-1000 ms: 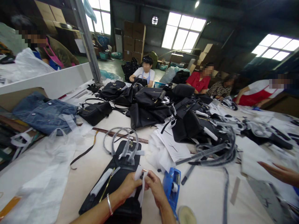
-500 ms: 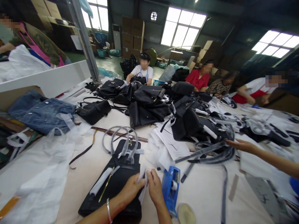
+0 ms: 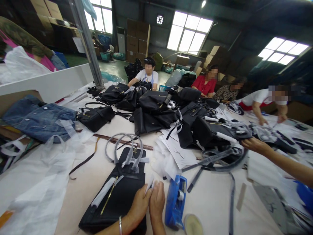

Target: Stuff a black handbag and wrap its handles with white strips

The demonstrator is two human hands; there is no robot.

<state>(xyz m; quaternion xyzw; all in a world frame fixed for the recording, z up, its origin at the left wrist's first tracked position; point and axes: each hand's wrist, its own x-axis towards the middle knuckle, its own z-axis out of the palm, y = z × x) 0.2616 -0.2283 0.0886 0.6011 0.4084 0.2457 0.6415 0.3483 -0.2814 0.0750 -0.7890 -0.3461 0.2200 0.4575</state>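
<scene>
Close together over the right edge of a black backpack (image 3: 122,195), my left hand (image 3: 140,203) and my right hand (image 3: 156,196) pinch a thin white wrapping strip (image 3: 149,184). Its lower part is hidden behind my fingers. The backpack lies flat, with a gold front zipper (image 3: 107,195) and a white wrap (image 3: 105,192) along one side. Clear film covers the looped handles (image 3: 127,143) at its top. Just right of my right hand stands a blue tape dispenser (image 3: 174,204). A round roll of tape (image 3: 193,224) lies beside it.
Several black bags (image 3: 156,117) are heaped across the table. A co-worker's hand (image 3: 254,145) reaches in from the right, near film-wrapped straps (image 3: 220,160). White paper sheets (image 3: 173,147) lie mid-table, a denim garment (image 3: 39,116) at left. Several people sit or lean along the far side.
My hands have come closer together, and less of the white strip shows between them. At right, the co-worker's hand has shifted upward to the bags. The view has shifted slightly.
</scene>
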